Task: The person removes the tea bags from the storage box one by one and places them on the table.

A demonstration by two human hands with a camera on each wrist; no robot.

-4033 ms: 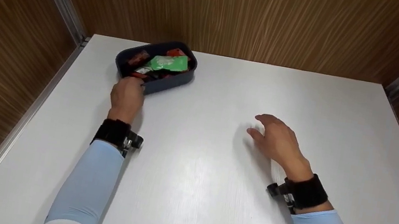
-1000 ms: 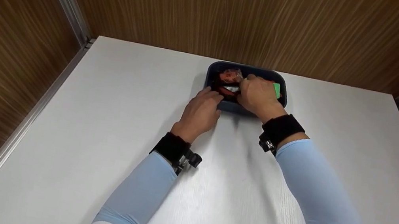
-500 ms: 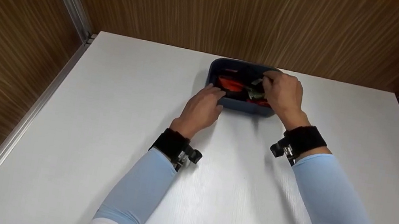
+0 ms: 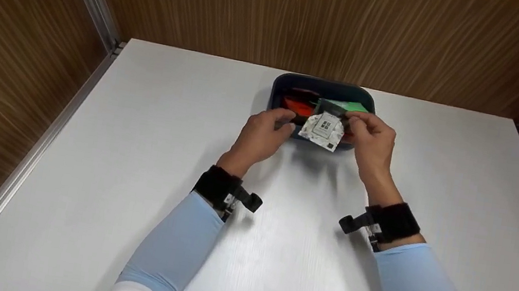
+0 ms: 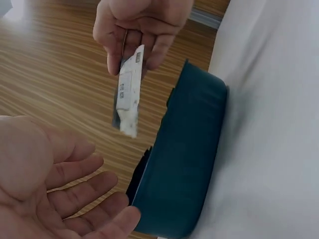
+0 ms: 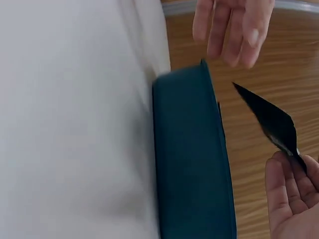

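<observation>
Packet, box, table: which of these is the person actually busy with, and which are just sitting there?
In use:
right hand pinching the white packet
left hand, open beside it
dark box

Lying about:
green packet and red packets in the box
white table

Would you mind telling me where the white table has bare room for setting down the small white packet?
The white table is bare left of the left hand, right of the right hand, and between the forearms. It is crowded at the far edge, where the dark blue tray of packets sits under the small white packet.
</observation>
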